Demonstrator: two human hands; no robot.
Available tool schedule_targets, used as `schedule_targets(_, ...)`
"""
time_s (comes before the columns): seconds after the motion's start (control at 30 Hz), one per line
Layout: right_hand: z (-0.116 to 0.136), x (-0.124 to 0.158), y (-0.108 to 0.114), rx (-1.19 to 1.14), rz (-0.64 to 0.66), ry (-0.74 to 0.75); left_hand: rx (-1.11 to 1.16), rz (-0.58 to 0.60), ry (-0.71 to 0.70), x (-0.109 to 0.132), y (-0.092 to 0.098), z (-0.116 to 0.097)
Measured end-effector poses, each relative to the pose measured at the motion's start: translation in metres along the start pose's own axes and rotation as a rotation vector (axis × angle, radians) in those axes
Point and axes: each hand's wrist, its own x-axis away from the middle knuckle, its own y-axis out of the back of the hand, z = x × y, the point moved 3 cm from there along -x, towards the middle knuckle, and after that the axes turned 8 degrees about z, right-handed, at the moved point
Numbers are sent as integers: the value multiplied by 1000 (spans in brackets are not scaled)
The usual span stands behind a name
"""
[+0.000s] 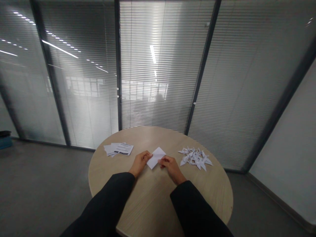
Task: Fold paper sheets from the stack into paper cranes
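A small white sheet of paper [156, 158], turned like a diamond, is held between my two hands just over the middle of the table. My left hand [141, 162] pinches its left corner between thumb and fingers. On the opposite side, my right hand [171, 167] grips the right corner with closed fingers. Faint crease lines seem to cross the sheet. To the right lies a heap of pointed folded paper pieces [196, 158], which look like origami cranes. Several loose paper sheets [120, 148] overlap at the left, the top one printed with dark text.
The round wooden table [153, 204] has a straight cut at its near left edge. Behind it stands a glass partition with blinds [160, 65] and dark frames. A blue bin [5, 140] is on the floor at far left. A white wall [291, 148] rises on the right.
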Motion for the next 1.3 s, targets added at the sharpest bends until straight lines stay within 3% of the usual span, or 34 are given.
schedule_targets(0.2,-2,-2,1,-51,1,-3,89,12,41,-3,0,4)
schedule_targets(0.43,3,-1,2,-51,-13,8,-131,-67,83,-4,2,4)
schedule_targets(0.6,6,0,2,-49,-14,8,-190,-82,81,-3,4,2)
schedule_targets(0.77,5,0,3,-41,-25,20,-221,-57,176,-4,3,5)
schedule_targets(0.9,4,-1,6,-28,-53,25,-236,-130,197,-1,6,3)
schedule_targets(1.1,1,-1,4,-39,-22,-10,-131,-319,98,3,16,-3)
schedule_targets(1.3,-4,-3,-1,-43,27,-31,-139,-215,-34,-2,10,-1)
